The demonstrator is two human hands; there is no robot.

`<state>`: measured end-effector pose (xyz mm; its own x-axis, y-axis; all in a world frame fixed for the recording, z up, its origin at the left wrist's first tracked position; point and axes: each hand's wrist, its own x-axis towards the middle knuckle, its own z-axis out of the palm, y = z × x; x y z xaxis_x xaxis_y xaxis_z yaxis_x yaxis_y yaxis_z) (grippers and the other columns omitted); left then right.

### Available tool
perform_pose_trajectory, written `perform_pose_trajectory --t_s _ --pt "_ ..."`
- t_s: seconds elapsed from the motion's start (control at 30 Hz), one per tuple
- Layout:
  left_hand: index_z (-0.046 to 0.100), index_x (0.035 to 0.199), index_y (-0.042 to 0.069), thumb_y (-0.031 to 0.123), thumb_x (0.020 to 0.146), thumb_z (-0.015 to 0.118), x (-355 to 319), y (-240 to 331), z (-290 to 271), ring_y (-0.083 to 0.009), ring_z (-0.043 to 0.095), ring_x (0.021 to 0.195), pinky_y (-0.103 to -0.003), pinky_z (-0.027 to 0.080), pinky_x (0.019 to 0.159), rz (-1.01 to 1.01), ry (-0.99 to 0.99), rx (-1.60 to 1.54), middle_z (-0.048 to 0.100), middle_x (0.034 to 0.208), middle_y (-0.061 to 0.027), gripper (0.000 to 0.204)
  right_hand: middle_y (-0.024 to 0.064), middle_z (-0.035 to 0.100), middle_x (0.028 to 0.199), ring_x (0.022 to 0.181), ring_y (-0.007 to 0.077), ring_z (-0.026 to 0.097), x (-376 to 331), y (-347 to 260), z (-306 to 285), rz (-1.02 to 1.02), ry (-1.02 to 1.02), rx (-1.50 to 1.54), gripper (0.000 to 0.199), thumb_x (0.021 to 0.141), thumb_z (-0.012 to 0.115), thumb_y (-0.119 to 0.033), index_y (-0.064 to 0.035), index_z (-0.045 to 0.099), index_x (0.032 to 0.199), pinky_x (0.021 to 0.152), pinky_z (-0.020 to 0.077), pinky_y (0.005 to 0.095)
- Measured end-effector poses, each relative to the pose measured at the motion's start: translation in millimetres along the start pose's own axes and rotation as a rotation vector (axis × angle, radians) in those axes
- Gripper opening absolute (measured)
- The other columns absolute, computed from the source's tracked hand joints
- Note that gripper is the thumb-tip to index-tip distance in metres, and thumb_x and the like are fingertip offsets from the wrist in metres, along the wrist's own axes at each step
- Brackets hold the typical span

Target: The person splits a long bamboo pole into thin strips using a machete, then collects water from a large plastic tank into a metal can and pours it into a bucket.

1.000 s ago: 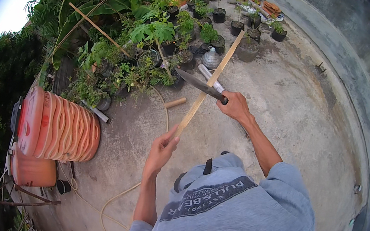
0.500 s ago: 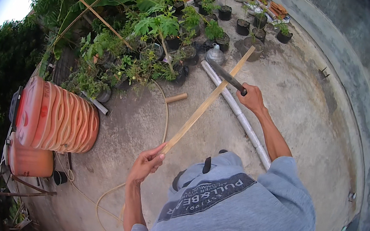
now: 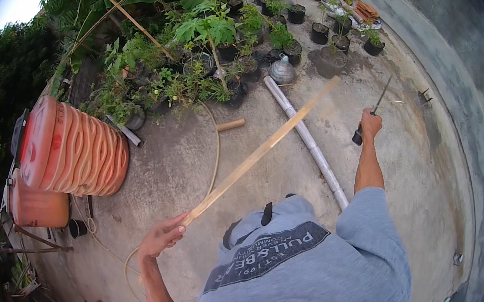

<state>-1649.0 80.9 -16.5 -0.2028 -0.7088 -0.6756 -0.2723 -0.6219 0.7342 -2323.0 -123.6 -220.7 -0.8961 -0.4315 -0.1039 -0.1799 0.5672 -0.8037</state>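
Note:
A long pale bamboo strip [image 3: 260,153] slants up and away from my left hand [image 3: 162,237], whose fingers and thumb pinch its near end. Its far end is slightly blurred and reaches toward the potted plants. Out to the right, my right hand [image 3: 371,124] is wrapped around the dark handle of a sickle [image 3: 382,93]. The blade points away from me and shows nearly edge-on, apart from the strip. A small pale shaving [image 3: 397,101] shows just right of the blade.
A silvery wrapped pole [image 3: 307,141] lies on the concrete beneath the strip. Beside it are a round grey jug [image 3: 282,69], a short bamboo piece [image 3: 231,125] and a hose [image 3: 217,154]. Potted plants [image 3: 209,30] crowd the far left; orange bins [image 3: 80,151] stand left. A wall [image 3: 478,72] curves along the right.
My right hand has swung the sickle away from the strip, outward to the right. My left hand and the strip's near end have shifted left and nearer to me. A pale shaving has appeared.

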Motion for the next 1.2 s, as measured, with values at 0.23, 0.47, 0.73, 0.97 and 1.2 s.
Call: perform_pose_trajectory --t_s 0.23,0.47,0.73,0.97,1.2 --pt "0.057 0.145 0.010 0.016 0.100 0.066 42 13 -1 -0.0043 0.038 0.059 -0.023 0.032 0.052 0.148 0.189 0.138 0.046 0.069 0.0064 0.047 0.0033 0.055 0.061 0.046 0.0134 0.054 -90 -12 28 -0.079 -0.395 0.372 0.027 0.088 0.067 -0.032 -0.0052 0.065 0.086 0.044 0.0446 0.0300" --pt "0.056 0.146 0.013 0.018 0.101 0.066 72 12 44 -0.0050 0.036 0.058 -0.024 0.032 0.052 0.145 0.102 0.205 0.043 0.067 0.0068 0.047 0.0000 0.054 0.061 0.047 0.0094 0.054 -243 -77 55 -0.022 -0.929 0.642 0.065 0.084 0.076 -0.061 -0.0001 0.066 0.106 0.045 0.0450 0.0261" --pt "0.051 0.150 0.015 0.024 0.096 0.073 25 -67 -8 -0.0104 0.060 0.072 -0.028 0.050 0.066 0.029 0.018 0.175 0.066 0.084 -0.0044 0.058 -0.0017 0.056 0.064 0.053 0.0086 0.056 -267 -95 65 0.171 -1.250 0.676 0.029 0.089 0.079 -0.030 -0.0056 0.063 0.093 0.049 0.0475 0.0259" --pt "0.040 0.157 0.015 0.035 0.098 0.069 106 -15 53 -0.0217 0.066 0.106 -0.038 0.051 0.093 0.331 -0.115 0.206 0.069 0.118 -0.0132 0.069 0.0017 0.057 0.064 0.053 0.0107 0.054 -335 -95 49 -0.078 -1.487 0.440 0.031 0.089 0.078 -0.031 -0.0070 0.060 0.082 0.051 0.0442 0.0275" --pt "0.053 0.149 0.011 0.024 0.104 0.061 160 41 111 -0.0047 0.041 0.062 -0.025 0.038 0.054 0.366 -0.007 -0.018 0.052 0.078 0.0042 0.047 0.0028 0.055 0.061 0.055 0.0120 0.055 -299 -119 23 -0.282 -1.157 0.399 0.039 0.091 0.071 -0.038 0.0002 0.070 0.097 0.053 0.0449 0.0292"
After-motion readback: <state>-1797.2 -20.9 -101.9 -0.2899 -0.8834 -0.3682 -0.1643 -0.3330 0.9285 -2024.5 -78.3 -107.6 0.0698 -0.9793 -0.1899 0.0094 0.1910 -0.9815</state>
